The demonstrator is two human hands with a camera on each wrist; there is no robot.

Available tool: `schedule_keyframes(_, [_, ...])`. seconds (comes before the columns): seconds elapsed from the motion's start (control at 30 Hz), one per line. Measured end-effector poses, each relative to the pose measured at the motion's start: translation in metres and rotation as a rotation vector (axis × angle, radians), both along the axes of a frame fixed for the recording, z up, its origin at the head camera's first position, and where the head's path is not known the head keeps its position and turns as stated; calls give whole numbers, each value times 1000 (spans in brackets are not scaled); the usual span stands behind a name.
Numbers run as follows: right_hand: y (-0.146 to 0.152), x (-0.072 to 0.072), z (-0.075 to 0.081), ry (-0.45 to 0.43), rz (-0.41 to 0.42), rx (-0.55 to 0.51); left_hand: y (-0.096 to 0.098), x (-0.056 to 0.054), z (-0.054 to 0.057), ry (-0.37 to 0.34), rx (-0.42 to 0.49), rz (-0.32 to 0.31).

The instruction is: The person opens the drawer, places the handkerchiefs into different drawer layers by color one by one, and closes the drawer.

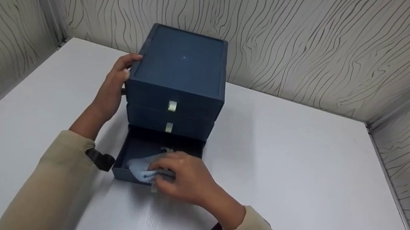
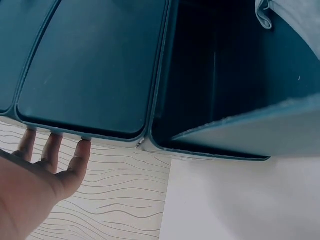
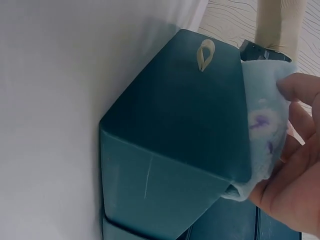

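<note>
A dark blue drawer cabinet (image 1: 182,61) stands at the back of the table, its bottom drawer (image 1: 126,176) pulled out. My left hand (image 1: 111,91) rests against the cabinet's left side; in the left wrist view its fingertips (image 2: 82,150) touch the side edge, fairly straight. Over the open drawer, my right hand (image 1: 188,177) pinches a light blue cloth (image 1: 140,166) between thumb and fingers. In the right wrist view the soft cloth (image 3: 262,130) shows white and purple marks and hangs over the drawer's front edge. Part of the cloth is hidden behind the hand.
Two upper drawers are closed, each with a pale pull tab (image 1: 172,106) on its front. White table surface (image 1: 294,180) spreads to both sides. Walls with a wavy line pattern (image 1: 305,36) enclose the back and sides. Each wrist wears a black strap (image 1: 101,159).
</note>
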State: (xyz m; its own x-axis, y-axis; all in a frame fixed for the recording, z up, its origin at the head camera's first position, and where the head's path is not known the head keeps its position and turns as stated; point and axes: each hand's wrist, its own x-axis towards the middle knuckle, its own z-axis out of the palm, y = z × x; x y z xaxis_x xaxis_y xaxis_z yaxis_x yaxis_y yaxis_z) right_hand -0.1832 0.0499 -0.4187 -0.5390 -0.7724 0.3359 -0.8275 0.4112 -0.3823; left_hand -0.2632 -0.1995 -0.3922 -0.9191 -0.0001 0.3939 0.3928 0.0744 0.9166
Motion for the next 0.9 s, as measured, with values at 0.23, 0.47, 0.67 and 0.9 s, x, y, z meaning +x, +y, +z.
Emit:
schedule_keyframes(0.23, [0,-5,-3,38,-124,-154,0,0,0,5,4,3])
schedule_keyframes(0.47, [0,-13,-1,231,-297,-277,0,-1,0,1,17,-7])
schedule_keyframes(0.67, [-4,-17,-3,394,-314,-224,-1,-2,0,-5,22,-10])
schedule_keyframes(0.9, [-11,-12,-8,221,-216,-164,-2,-2,-3,7,-3,-2])
